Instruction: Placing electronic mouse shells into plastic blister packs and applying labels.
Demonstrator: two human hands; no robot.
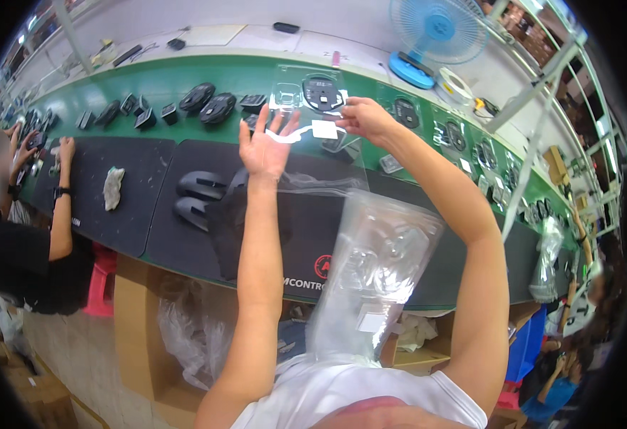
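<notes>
A conveyor belt (pixel 185 75) runs from left to right across the far side of the worktop (pixel 135 250), and mats (pixel 120 207) lie on the worktop before it. On the belt a row of computer mice (pixel 210 104) lies at the left, and blister trays (pixel 428 121) follow one another toward the right. Both hands are raised over the belt's near edge, the left hand (pixel 265 146) left of the right hand (pixel 363 118), with a blister tray (pixel 313 96) between them. Two mouse shells (pixel 197 194) lie on the mat left of the left forearm. A stack of trays (pixel 377 264) stands between the forearms, near the body. A fan (pixel 435 36) stands behind the belt at the right. Boxes (pixel 149 336) sit under the worktop.
</notes>
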